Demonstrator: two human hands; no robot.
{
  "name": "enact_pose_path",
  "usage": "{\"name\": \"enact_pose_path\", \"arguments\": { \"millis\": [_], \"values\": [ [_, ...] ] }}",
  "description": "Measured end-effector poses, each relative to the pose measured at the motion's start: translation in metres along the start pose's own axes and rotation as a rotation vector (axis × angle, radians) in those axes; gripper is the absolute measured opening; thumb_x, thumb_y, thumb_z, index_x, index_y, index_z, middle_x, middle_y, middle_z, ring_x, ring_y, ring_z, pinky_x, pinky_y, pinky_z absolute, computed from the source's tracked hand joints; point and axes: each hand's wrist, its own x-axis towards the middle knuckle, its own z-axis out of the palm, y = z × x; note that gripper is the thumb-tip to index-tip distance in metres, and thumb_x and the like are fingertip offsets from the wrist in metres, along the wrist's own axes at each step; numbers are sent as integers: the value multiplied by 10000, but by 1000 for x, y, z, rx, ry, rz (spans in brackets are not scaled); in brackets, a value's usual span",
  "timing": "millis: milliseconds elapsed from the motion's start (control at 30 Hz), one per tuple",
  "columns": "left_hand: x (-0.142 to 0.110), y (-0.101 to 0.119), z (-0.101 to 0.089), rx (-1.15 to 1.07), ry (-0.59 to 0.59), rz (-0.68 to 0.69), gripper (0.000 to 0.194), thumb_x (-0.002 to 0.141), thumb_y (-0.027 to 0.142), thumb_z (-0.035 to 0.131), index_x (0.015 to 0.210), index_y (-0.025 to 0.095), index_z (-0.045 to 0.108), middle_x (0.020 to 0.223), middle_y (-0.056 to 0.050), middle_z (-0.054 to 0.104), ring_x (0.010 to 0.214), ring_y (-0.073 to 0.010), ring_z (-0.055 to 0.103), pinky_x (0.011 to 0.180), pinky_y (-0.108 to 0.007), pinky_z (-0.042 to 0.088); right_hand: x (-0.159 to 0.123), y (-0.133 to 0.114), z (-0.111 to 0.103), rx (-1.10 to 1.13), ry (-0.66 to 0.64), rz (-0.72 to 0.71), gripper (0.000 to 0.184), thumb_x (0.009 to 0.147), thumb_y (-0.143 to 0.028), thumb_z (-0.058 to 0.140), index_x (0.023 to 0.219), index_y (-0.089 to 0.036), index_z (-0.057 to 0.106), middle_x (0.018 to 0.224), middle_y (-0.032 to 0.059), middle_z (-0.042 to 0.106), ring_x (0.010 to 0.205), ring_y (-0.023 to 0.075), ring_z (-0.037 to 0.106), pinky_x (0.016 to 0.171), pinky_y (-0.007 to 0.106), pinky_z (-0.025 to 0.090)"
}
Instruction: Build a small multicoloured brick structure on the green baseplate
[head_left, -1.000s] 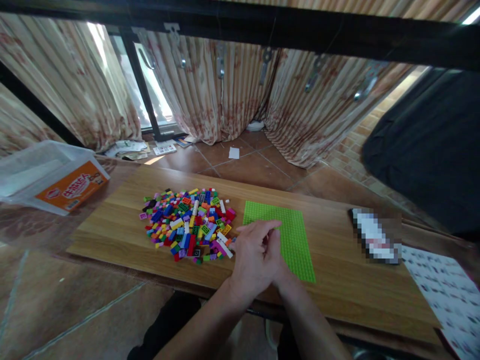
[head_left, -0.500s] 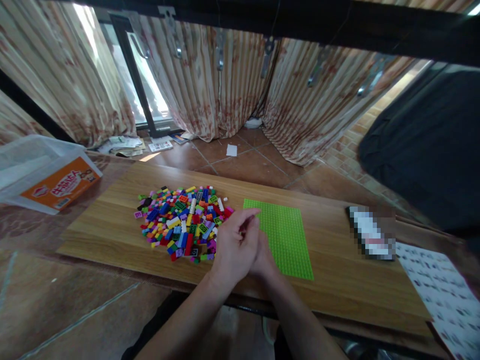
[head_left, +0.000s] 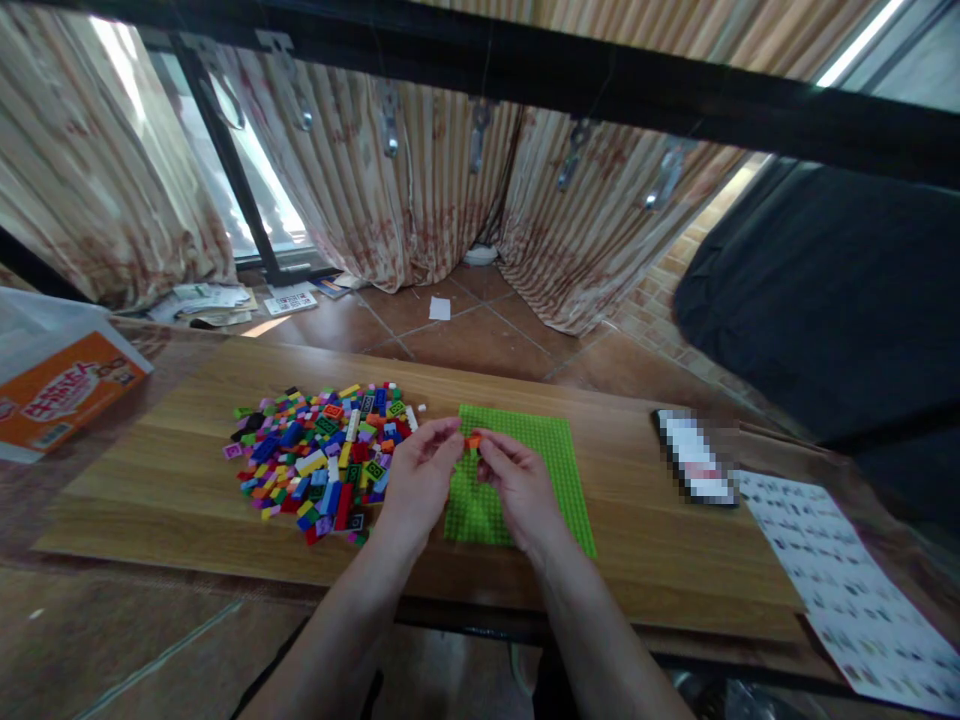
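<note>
A small orange toy brick [head_left: 472, 441] is pinched between the fingertips of both hands, above the upper left part of a green studded baseplate [head_left: 551, 450]. My left hand [head_left: 421, 478] is closed, its thumb and forefinger meeting the brick's left end. From the other side, my right hand [head_left: 519, 482] grips it with thumb and forefinger, the other fingers curled. Whether it is one piece or two joined is too small to tell. Left of the hands spreads a pile of mixed coloured toy bricks [head_left: 315, 465], partly covered by my left hand.
All this lies on a wooden board [head_left: 172, 440]. A clear plastic box with an orange label [head_left: 71, 395] stands at the far left. To the right lie a blurred-out phone [head_left: 697, 460] and a printed sheet [head_left: 840, 570]. Curtains [head_left: 420, 190] hang beyond the board.
My hands, earlier overlapped with the left in front, have come apart side by side, and the orange brick now shows between the fingertips. The view has swung right, shifting everything leftward.
</note>
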Motion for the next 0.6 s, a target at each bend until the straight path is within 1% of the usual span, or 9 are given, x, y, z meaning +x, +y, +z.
{"name": "enact_pose_path", "arguments": {
  "millis": [100,200,400,500,600],
  "values": [
    [2,-4,2,97,-42,77,241,688,279,723,893,152,723,827,-47,713,721,-152,627,680,-268,482,-1,-1,-1,-10,13,-38,287,650,-387,777,877,-211,770,763,18,704,585,98,503,558,243,423],
    [1,-5,4,163,-114,144,145,732,254,683,839,168,727,805,-44,721,734,-168,644,711,-284,496,-2,-3,-2,-9,11,-71,281,663,-377,776,900,-226,768,798,21,711,626,108,530,580,247,438],
    [-1,-5,5,274,-134,234,114,782,238,650,852,181,718,831,-43,718,781,-179,644,755,-297,490,-2,-7,-2,-42,-24,-115,272,671,-345,777,925,-249,758,816,7,708,714,123,591,661,268,483],
    [0,-9,6,231,-134,209,133,782,248,654,876,169,707,859,-52,716,801,-175,641,774,-303,492,0,-6,-3,-9,-21,-115,299,650,-319,793,936,-243,751,820,4,709,739,128,611,688,276,502],
    [0,-12,9,60,-132,89,168,754,270,682,882,161,687,835,-45,710,757,-160,642,737,-294,506,2,-5,-4,-9,5,-143,284,650,-304,789,921,-230,746,837,12,719,760,143,630,716,303,523]
  ]
}}
